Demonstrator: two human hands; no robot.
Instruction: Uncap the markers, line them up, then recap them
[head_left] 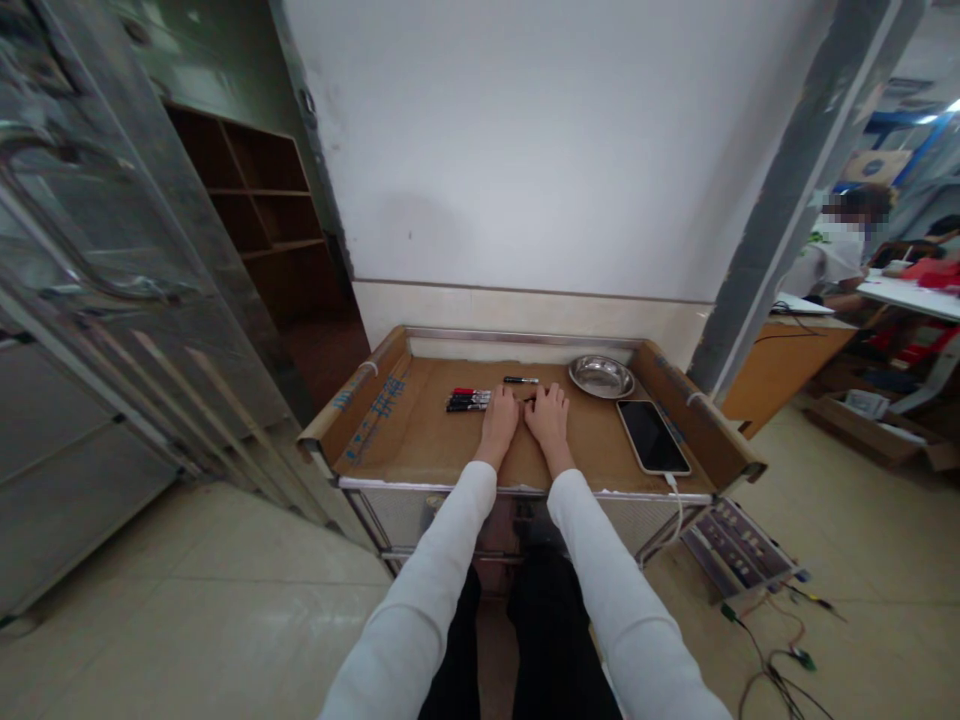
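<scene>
Several pens (pixel 468 400), black ones and a red one, lie side by side on the cardboard-covered top of a small cart (pixel 420 450). My left hand (pixel 501 413) is at their right ends, its fingers curled; what they grip, if anything, is too small to make out. Close beside it, my right hand (pixel 548 412) rests with bent fingers, and a small dark thing shows at its fingertips. A single black pen (pixel 520 380) lies just beyond both hands. To the right are a round metal dish (pixel 601 377) and a phone (pixel 652 437).
A white cable (pixel 679 505) runs from the phone over the cart's front edge. Raised cardboard-covered sides (pixel 360 385) bound the cart left and right. A white wall (pixel 540 150) stands behind. At the far right a person (pixel 836 245) sits by a table.
</scene>
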